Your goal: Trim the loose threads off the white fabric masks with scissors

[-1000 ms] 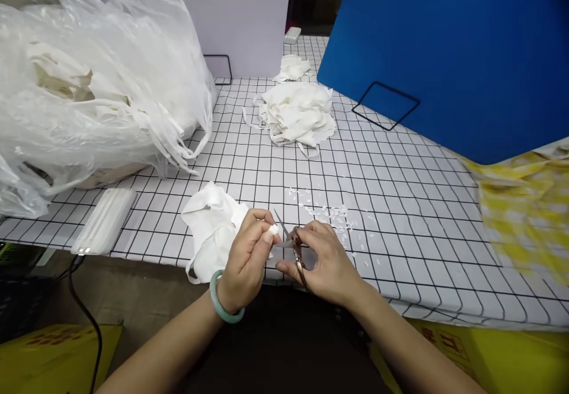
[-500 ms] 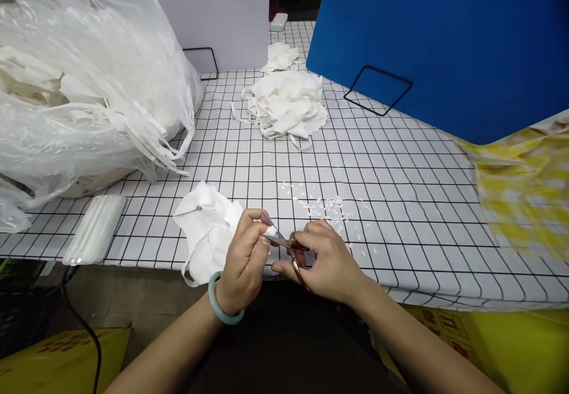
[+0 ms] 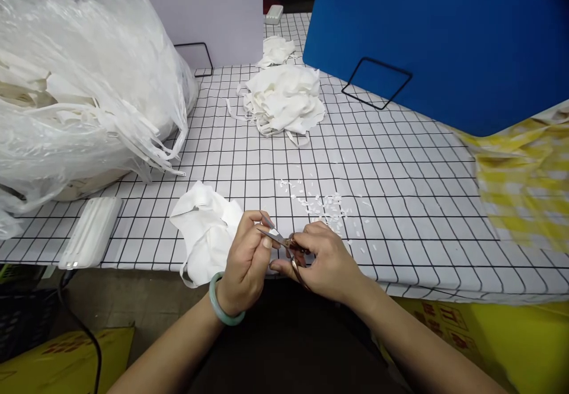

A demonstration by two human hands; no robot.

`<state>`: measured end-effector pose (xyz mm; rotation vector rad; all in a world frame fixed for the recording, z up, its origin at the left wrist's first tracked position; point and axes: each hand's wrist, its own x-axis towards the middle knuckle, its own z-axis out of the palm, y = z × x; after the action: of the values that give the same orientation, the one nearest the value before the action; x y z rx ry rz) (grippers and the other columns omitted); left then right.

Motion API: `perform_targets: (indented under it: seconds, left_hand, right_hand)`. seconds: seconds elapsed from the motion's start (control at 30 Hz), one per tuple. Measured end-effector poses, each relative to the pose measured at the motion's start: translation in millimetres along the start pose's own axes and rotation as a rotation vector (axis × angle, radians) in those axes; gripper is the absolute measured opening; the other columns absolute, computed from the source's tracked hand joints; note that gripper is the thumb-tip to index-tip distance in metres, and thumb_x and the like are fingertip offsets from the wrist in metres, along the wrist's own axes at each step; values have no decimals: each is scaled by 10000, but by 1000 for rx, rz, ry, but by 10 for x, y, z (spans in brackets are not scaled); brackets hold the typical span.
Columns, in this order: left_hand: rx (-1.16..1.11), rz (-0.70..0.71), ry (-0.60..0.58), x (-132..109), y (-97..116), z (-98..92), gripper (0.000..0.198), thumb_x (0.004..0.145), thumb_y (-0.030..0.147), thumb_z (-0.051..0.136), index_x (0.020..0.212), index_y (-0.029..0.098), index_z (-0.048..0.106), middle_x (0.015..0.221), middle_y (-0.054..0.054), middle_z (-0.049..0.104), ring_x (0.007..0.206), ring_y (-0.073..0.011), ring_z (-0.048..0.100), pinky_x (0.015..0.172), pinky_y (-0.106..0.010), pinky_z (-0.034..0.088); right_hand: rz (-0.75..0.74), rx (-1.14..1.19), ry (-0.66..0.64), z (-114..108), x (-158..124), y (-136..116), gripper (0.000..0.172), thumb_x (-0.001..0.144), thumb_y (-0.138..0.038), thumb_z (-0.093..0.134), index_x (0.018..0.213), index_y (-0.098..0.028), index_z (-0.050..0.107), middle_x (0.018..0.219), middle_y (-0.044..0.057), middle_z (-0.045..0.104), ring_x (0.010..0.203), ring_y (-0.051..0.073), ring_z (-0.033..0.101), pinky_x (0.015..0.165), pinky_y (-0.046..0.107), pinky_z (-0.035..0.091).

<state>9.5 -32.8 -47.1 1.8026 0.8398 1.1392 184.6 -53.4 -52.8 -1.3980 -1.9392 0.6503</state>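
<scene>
My right hand (image 3: 326, 260) is closed around the handles of a small pair of scissors (image 3: 284, 242), whose blades are parted and point left. Between the blades shows a bit of white fabric strap, pinched by my left hand (image 3: 249, 258), which wears a pale green bangle (image 3: 219, 306) at the wrist. A white fabric piece (image 3: 207, 231) with thin straps lies by the left hand at the table's front edge; part of it is hidden behind that hand. Many tiny white snippets (image 3: 326, 204) are scattered just beyond the right hand.
A white fabric heap (image 3: 284, 101) lies farther back, with a smaller pile (image 3: 278, 50) behind. At left bulges a clear plastic bag (image 3: 98, 80) of white fabric; a white power bank (image 3: 91, 231) with a cable is in front. A blue board (image 3: 422, 38) stands at right.
Both hands stay nearly in place, with the scissor blades tilted slightly differently around the strap. The whole view has shifted a little.
</scene>
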Motion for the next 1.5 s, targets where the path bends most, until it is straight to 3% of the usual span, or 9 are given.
perform_targets:
  seconds: [0.3, 0.53, 0.63, 0.77, 0.87, 1.0, 1.13, 1.3, 1.5]
  left_hand:
    - [22, 3, -92, 65, -88, 152, 236, 1021, 114, 372, 859, 185, 529, 937, -63, 487, 1051, -206, 466, 872, -328, 446]
    - [-38, -45, -186, 184, -230, 335, 248, 1033, 158, 387, 859, 180, 562, 973, -75, 499, 1056, -208, 494, 849, -323, 481]
    - [-44, -81, -193, 166, -168, 338, 253, 1035, 169, 389, 882, 173, 591, 995, -88, 515, 1063, -209, 518, 869, -334, 502]
    - [-35, 26, -273, 94, 52, 267, 209, 1016, 155, 426, 1002, 154, 635, 1149, -140, 559, 1187, -244, 540, 1035, -436, 488]
    - [-63, 31, -254, 123, 196, 81, 195, 1008, 188, 473, 984, 165, 665, 1222, -151, 578, 1238, -274, 555, 1077, -489, 480]
    - [-63, -87, -139, 246, 234, -419, 246, 1015, 244, 478, 899, 178, 685, 1132, -119, 612, 1117, -238, 614, 946, -409, 547]
    - [409, -225, 95, 156, 41, -893, 232, 981, 292, 500, 803, 182, 599, 903, -77, 613, 855, -214, 590, 768, -378, 510]
    - [718, -541, -151, -217, -289, -1079, 77, 820, 252, 631, 837, 183, 601, 785, -36, 629, 746, -217, 589, 656, -333, 472]
    - [936, -466, 61, -407, -198, -1358, 213, 786, 74, 467, 939, 184, 566, 930, -93, 610, 908, -269, 569, 786, -399, 474]
  right_hand:
    - [100, -98, 56, -21, -167, 131, 609, 890, -667, 586, 531, -198, 433, 479, -22, 483, 484, 107, 408, 607, 272, 384]
    - [486, 55, 134, -82, -331, 343, 634, 781, -754, 638, 509, -204, 478, 505, 1, 479, 514, 137, 452, 514, 265, 376]
    - [594, 365, 147, -150, -396, 383, 492, 740, -693, 731, 740, -212, 626, 718, 33, 635, 629, 171, 578, 581, 288, 492]
    - [376, 752, 47, -98, -420, 327, 514, 731, -537, 818, 1101, -271, 581, 1229, 91, 615, 1078, 260, 643, 836, 366, 583]
    - [347, 840, -65, 23, -259, 181, 398, 808, -427, 776, 1108, -278, 560, 1161, 72, 636, 1069, 250, 658, 855, 385, 587]
    - [287, 812, -73, 86, 185, -29, 270, 764, -303, 789, 860, -233, 547, 837, 6, 627, 743, 177, 639, 665, 326, 566]
    - [186, 884, 84, -10, 475, -69, 199, 777, -227, 737, 828, -234, 544, 835, 6, 615, 718, 159, 604, 649, 312, 538]
    - [120, 835, 30, -17, 370, 41, 180, 780, -212, 725, 849, -241, 561, 830, 14, 596, 751, 174, 581, 643, 301, 510]
    - [213, 464, -31, 136, 217, 77, 114, 809, -244, 650, 861, -239, 549, 855, 29, 592, 776, 205, 575, 671, 343, 495]
